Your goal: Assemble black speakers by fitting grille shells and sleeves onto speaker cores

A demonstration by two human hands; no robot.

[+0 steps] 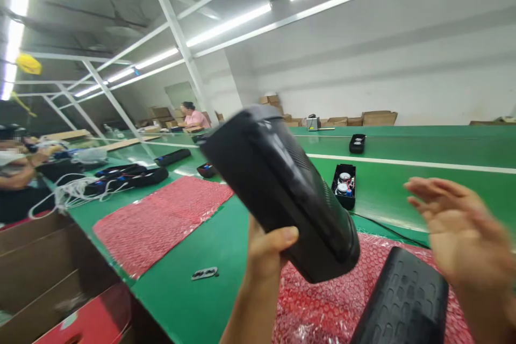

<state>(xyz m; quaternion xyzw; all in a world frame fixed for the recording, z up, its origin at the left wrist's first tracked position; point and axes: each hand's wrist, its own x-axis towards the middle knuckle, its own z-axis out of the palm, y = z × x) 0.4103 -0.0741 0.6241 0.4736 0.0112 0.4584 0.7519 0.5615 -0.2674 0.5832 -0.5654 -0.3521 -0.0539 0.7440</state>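
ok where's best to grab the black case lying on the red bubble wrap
Probably across its long sides, just back from the far end, coming from above: the black case lies on the red bubble wrap, oval-patterned face up, and wrap shows along both sides there. The near end is out of frame.

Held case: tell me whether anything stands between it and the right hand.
Nothing visible stands between the right hand and the held case; the ridged case lies lower, on red bubble wrap.
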